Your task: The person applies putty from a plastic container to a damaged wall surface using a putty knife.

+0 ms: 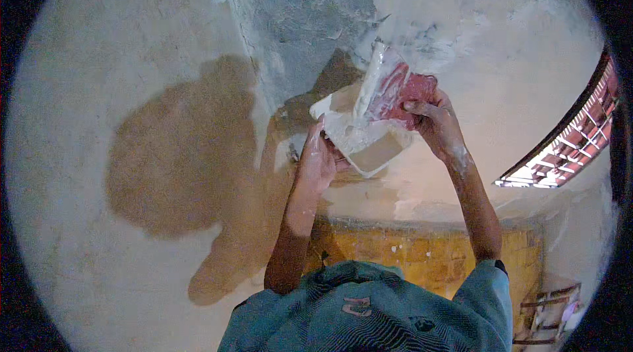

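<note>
My left hand is closed around the near left edge of a shallow tray with a pale rim and a brownish inner face. White putty is smeared across the tray's middle. Between thumb and fingers, my right hand pinches a flat red spreader, tilted over the tray. Thick white paste coats the spreader's left edge, and its lower end meets the putty. White smears mark both wrists. The left fingers under the tray are partly hidden.
Ahead is a wall with a bare grey patch and whitish plastered areas. Yellow-brown tiling runs lower down. A slatted opening curves at right, above a wooden frame-like piece. My shadow falls on the left wall.
</note>
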The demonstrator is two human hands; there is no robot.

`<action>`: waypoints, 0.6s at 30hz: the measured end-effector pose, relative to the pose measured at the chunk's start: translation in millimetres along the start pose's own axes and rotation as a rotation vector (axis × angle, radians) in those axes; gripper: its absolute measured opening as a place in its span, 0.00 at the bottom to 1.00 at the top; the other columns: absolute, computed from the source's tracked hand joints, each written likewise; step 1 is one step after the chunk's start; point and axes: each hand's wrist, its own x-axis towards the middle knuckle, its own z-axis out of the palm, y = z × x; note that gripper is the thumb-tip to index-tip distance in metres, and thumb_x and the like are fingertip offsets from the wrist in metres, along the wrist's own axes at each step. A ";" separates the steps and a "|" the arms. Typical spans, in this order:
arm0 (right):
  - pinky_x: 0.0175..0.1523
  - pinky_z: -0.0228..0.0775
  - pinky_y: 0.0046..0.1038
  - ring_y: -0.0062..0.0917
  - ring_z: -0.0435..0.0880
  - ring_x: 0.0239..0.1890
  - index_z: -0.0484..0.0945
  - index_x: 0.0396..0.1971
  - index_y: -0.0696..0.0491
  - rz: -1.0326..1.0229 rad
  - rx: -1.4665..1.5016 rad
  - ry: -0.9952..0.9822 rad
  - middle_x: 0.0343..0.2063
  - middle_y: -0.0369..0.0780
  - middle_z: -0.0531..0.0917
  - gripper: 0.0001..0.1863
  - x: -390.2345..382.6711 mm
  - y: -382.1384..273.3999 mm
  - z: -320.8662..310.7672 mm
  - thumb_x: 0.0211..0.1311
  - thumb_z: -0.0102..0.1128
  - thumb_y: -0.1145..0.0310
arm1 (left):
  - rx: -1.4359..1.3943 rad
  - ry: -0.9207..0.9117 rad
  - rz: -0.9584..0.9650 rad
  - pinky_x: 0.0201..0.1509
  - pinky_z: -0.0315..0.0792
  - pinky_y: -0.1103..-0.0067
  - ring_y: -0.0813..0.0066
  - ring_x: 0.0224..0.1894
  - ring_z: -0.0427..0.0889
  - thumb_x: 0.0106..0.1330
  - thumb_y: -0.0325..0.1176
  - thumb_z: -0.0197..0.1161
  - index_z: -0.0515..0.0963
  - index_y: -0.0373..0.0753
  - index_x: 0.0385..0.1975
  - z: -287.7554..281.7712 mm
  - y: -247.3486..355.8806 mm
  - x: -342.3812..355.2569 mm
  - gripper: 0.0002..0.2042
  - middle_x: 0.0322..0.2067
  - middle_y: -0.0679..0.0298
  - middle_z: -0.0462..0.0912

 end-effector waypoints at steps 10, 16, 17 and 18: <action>0.42 0.75 0.27 0.24 0.82 0.37 0.76 0.46 0.57 -0.306 -0.168 -0.050 0.36 0.39 0.84 0.15 37.9 -48.8 23.8 0.58 0.58 0.74 | 0.033 0.060 0.068 0.54 0.73 0.55 0.57 0.53 0.76 0.63 0.61 0.50 0.58 0.44 0.63 -6.4 0.5 7.1 0.35 0.56 0.57 0.70; 0.64 0.63 0.35 0.34 0.72 0.60 0.70 0.59 0.49 -1.427 -1.511 0.023 0.55 0.39 0.77 0.26 105.8 -92.0 43.7 0.57 0.56 0.73 | -0.023 0.077 0.029 0.55 0.73 0.56 0.56 0.54 0.76 0.64 0.61 0.50 0.59 0.43 0.64 -7.3 -1.1 4.3 0.35 0.57 0.56 0.70; 0.66 0.59 0.38 0.34 0.67 0.64 0.70 0.59 0.47 -1.417 -1.630 0.043 0.59 0.37 0.72 0.25 119.3 -88.8 40.8 0.58 0.56 0.67 | -0.015 0.060 0.016 0.55 0.73 0.57 0.57 0.54 0.76 0.64 0.61 0.50 0.59 0.43 0.64 -3.7 1.3 2.9 0.34 0.58 0.57 0.70; 0.68 0.56 0.42 0.35 0.62 0.67 0.70 0.58 0.44 -1.404 -1.749 0.062 0.64 0.35 0.66 0.25 130.8 -84.5 36.8 0.59 0.56 0.61 | -0.006 0.042 0.003 0.55 0.73 0.57 0.58 0.55 0.76 0.65 0.60 0.49 0.59 0.43 0.64 0.3 3.5 1.5 0.34 0.59 0.57 0.70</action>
